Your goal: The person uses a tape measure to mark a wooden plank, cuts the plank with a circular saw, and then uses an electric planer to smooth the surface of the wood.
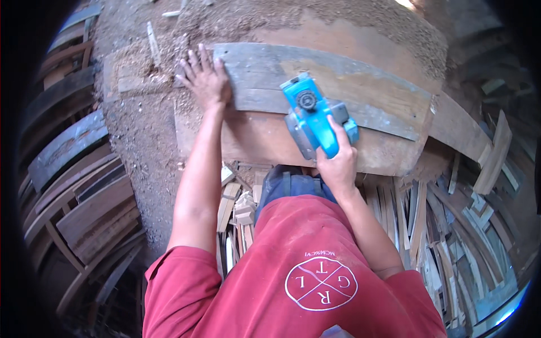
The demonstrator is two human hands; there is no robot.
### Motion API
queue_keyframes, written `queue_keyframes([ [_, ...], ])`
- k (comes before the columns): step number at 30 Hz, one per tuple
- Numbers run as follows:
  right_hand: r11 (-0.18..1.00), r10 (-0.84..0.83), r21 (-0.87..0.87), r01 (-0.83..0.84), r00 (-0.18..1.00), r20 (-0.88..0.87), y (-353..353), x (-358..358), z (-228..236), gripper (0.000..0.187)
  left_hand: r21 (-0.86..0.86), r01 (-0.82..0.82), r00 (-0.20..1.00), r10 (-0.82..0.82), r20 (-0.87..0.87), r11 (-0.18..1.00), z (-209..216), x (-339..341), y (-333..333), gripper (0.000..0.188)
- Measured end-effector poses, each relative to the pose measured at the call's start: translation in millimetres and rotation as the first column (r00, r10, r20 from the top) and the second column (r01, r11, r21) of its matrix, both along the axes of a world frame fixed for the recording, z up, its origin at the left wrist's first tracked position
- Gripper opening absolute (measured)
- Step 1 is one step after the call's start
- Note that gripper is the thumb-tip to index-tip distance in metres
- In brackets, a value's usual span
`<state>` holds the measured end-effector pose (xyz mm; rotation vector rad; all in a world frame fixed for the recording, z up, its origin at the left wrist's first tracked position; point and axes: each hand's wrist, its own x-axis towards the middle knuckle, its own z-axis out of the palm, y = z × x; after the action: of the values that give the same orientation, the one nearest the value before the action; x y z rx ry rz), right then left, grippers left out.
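Observation:
A long weathered plank [253, 79] lies across the workbench in front of me, grey at its left end and partly bare brown wood toward the right. My left hand [209, 81] rests with fingers spread at the plank's left end. My right hand [337, 167] is closed round the handle of a blue electric planer [318, 115]. The planer sits tilted over the plank and its near edge, with a dark round knob at its far end. Whether its sole touches the wood is hidden.
Wood shavings [360, 17] cover the bench's far side. Curved boards [73, 146] are stacked at the left. Many offcuts [417, 219] stand below the bench at the right, and small wood blocks [243, 208] lie by my legs. A loose board [495, 152] leans at the far right.

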<state>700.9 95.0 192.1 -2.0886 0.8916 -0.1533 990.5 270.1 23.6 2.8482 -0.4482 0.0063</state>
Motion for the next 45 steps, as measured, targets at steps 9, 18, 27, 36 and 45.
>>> queue_keyframes([
  [9, 0.991, 0.079, -0.097, -0.088, 0.992, -0.094, -15.3, 152.5, -2.4, 0.057, -0.128, -0.009, 0.999, 0.014, 0.036, 0.992, 0.7, 1.0, -2.7, 0.065],
  [18, 0.998, 0.06, -0.018, -0.06, 0.998, 0.0, 29.8, 34.9, -3.1, 0.062, -0.21, -0.04, 0.999, 0.042, 0.004, 0.977, 3.1, 3.3, 1.9, 0.062],
  [27, 0.995, -0.005, -0.1, 0.003, 1.0, -0.022, 37.3, 153.2, -10.5, 0.059, -0.346, -0.031, 0.999, 0.041, 0.022, 0.938, -3.6, 3.7, 5.1, 0.06],
  [36, 0.999, 0.01, -0.047, -0.01, 1.0, -0.014, 72.1, 85.5, -4.1, 0.059, -0.385, 0.115, 0.993, -0.103, 0.052, 0.916, 20.1, -17.9, 59.3, 0.017],
  [45, 0.993, 0.023, -0.112, -0.029, 0.998, -0.054, 70.9, 208.9, -11.1, 0.056, -0.472, 0.194, 0.965, -0.254, -0.066, 0.86, 30.9, -55.6, 97.4, 0.014],
])
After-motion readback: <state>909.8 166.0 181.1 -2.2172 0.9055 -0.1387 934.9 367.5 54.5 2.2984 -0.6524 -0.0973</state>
